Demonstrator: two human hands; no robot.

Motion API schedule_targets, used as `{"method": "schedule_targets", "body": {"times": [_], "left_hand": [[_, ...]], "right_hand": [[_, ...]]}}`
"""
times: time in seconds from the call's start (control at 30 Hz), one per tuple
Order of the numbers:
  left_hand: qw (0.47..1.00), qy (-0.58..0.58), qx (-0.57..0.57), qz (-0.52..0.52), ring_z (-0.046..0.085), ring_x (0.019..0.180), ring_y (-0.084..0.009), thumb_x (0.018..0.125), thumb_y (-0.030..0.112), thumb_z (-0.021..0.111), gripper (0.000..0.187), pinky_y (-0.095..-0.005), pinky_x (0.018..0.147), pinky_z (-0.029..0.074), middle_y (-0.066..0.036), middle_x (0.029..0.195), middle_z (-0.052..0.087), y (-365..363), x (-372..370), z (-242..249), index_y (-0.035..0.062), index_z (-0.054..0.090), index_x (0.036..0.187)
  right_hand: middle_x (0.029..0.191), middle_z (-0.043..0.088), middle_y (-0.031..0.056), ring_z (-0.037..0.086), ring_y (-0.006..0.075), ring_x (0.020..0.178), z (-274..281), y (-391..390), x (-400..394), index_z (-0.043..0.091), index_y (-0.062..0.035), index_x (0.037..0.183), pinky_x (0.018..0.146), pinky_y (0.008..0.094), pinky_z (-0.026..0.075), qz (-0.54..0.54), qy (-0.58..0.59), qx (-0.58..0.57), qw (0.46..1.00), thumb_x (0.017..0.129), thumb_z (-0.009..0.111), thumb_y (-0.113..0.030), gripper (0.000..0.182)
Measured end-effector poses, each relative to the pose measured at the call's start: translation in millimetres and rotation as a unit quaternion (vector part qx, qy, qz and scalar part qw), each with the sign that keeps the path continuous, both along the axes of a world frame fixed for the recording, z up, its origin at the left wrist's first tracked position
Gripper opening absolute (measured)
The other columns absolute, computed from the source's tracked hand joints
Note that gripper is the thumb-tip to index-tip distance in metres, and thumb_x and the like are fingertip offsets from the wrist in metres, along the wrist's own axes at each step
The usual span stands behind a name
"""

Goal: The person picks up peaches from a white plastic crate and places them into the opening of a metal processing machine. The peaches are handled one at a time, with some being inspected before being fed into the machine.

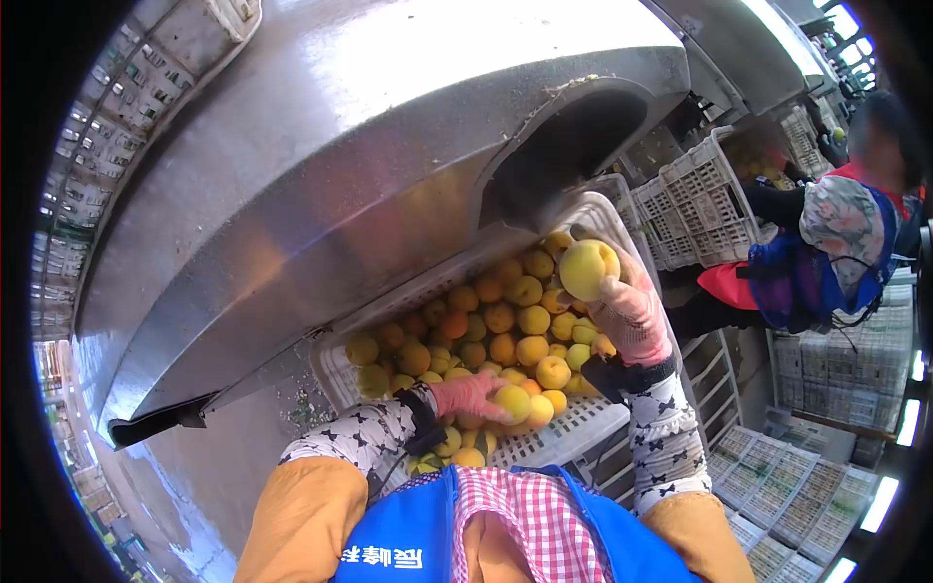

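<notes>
A white plastic crate (607,420) holds many yellow and orange round fruits (501,317) in front of me. My right hand (632,309), in a pink glove, holds one yellow fruit (589,269) up over the crate's right side. Low in the crate, my left hand (470,396), also gloved in pink, has its fingers around a yellow fruit (511,402) at the near edge of the pile. The left fingertips are partly hidden by that fruit.
A large metal machine (389,185) with a dark opening (564,146) stands behind the crate. At the right, a person in a blue apron (826,253) is beside another white crate (702,199). Stacked crates (846,360) stand further right.
</notes>
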State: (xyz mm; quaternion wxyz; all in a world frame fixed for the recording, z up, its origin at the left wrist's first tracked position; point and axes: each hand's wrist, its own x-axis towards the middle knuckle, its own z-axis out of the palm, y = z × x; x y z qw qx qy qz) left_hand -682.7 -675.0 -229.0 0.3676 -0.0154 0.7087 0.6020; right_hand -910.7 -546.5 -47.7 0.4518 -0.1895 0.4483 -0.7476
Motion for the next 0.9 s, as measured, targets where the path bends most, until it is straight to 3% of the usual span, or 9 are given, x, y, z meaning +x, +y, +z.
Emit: {"method": "schedule_targets", "body": {"times": [0.1,0.17,0.2,0.27,0.53,0.7,0.8,0.87,0.9], "left_hand": [[0.999,0.035,0.0,0.024,0.046,0.129,-0.0376,0.075,0.063,0.074,0.088,-0.0427,0.108,0.037,-0.021,0.135,0.045,9,14,-17,0.0129,0.052,0.143],[0.998,0.044,-0.031,0.018,0.046,0.129,-0.0377,0.075,0.063,0.073,0.087,-0.0432,0.108,0.038,-0.021,0.135,0.045,13,17,-24,0.0125,0.052,0.143],[0.997,0.049,-0.057,0.011,0.046,0.129,-0.0378,0.076,0.064,0.072,0.087,-0.0436,0.108,0.038,-0.021,0.135,0.046,16,19,-27,0.012,0.052,0.143],[0.996,0.059,-0.063,0.012,0.047,0.128,-0.0379,0.077,0.063,0.071,0.085,-0.0438,0.107,0.038,-0.021,0.133,0.047,18,19,-15,0.0115,0.053,0.142],[1.0,-0.002,0.005,0.028,0.048,0.128,-0.0356,0.082,0.059,0.068,0.078,-0.0416,0.109,0.037,-0.02,0.133,0.05,20,22,-9,0.0081,0.053,0.14],[0.98,-0.044,0.162,0.11,0.048,0.129,-0.0283,0.085,0.045,0.073,0.071,-0.0387,0.109,0.038,-0.016,0.137,0.049,16,18,-5,0.0028,0.053,0.139],[0.978,-0.077,0.172,0.093,0.049,0.127,-0.025,0.085,0.036,0.076,0.069,-0.0371,0.109,0.037,-0.015,0.137,0.051,-1,6,21,0.0029,0.051,0.141],[0.968,-0.062,0.219,0.103,0.051,0.125,-0.0236,0.083,0.031,0.078,0.071,-0.0357,0.11,0.037,-0.014,0.133,0.054,5,16,-11,0.0032,0.05,0.142],[0.974,-0.06,0.161,0.148,0.053,0.122,-0.0219,0.082,0.028,0.079,0.069,-0.0344,0.11,0.037,-0.012,0.13,0.058,7,21,1,0.0031,0.051,0.141]], "right_hand": [[0.116,0.061,0.0122,0.059,0.0226,0.109,18,-45,-7,0.051,0.0034,0.137,0.098,0.0338,0.046,-0.088,0.186,0.033,0.978,0.079,0.071,-0.033,0.071],[0.113,0.061,0.0164,0.061,0.0312,0.105,17,-70,-16,0.053,0.0001,0.135,0.096,0.0375,0.047,-0.083,0.43,0.107,0.893,0.078,0.072,-0.03,0.067],[0.113,0.061,0.0164,0.061,0.0312,0.105,12,-74,-21,0.053,0.0001,0.135,0.096,0.0375,0.047,-0.085,0.428,0.108,0.893,0.078,0.072,-0.03,0.067],[0.115,0.06,0.0227,0.059,0.0403,0.104,3,-81,-29,0.054,-0.0019,0.135,0.092,0.043,0.049,-0.142,0.71,0.166,0.67,0.078,0.072,-0.027,0.064],[0.111,0.058,0.0256,0.06,0.0458,0.099,3,-81,-30,0.054,-0.0026,0.132,0.082,0.0497,0.052,-0.135,0.656,0.16,0.725,0.079,0.073,-0.029,0.062],[0.112,0.057,0.0256,0.061,0.0449,0.095,-9,-95,-21,0.056,-0.0016,0.124,0.079,0.0491,0.053,-0.201,0.723,0.207,0.627,0.075,0.078,-0.029,0.06],[0.106,0.063,0.0229,0.061,0.0433,0.097,3,-93,-24,0.058,-0.0011,0.118,0.083,0.0462,0.052,-0.192,0.69,0.194,0.67,0.074,0.08,-0.027,0.056],[0.1,0.065,0.0224,0.062,0.0417,0.094,2,-122,-33,0.061,-0.0011,0.111,0.083,0.0456,0.052,-0.166,0.684,0.223,0.674,0.071,0.082,-0.027,0.052],[0.095,0.066,0.0217,0.063,0.0415,0.089,-10,-138,-37,0.063,-0.0016,0.105,0.081,0.0446,0.052,-0.208,0.719,0.225,0.624,0.072,0.08,-0.026,0.044]]}}
